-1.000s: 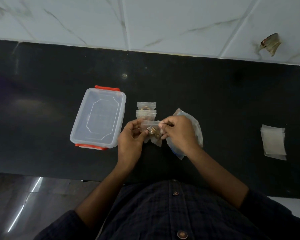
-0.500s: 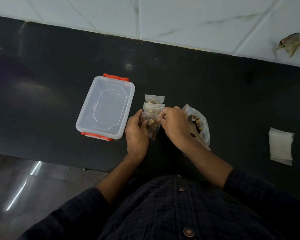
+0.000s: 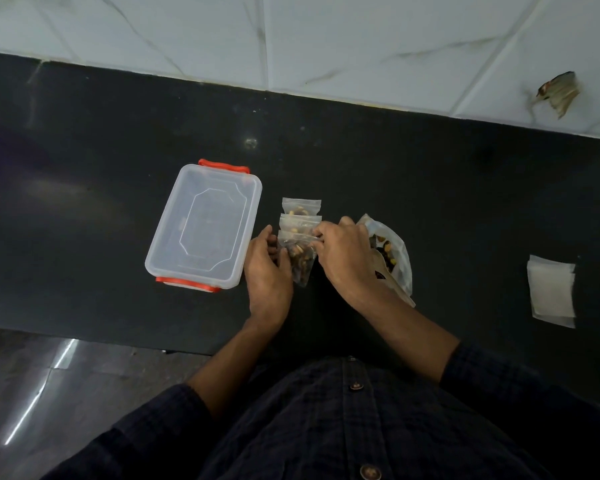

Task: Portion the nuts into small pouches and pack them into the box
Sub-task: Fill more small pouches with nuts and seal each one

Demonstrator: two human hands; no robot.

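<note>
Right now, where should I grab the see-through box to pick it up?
Grip the box by its two long plain sides, coming from above. The lid is on and flat, the orange clips sit on the short ends, and its right side is near the left hand.

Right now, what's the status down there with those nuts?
Both hands, left and right, pinching a filled pouch. Two filled pouches lie beyond it. Box lidded, nothing packed yet. Nothing in the way.
</note>
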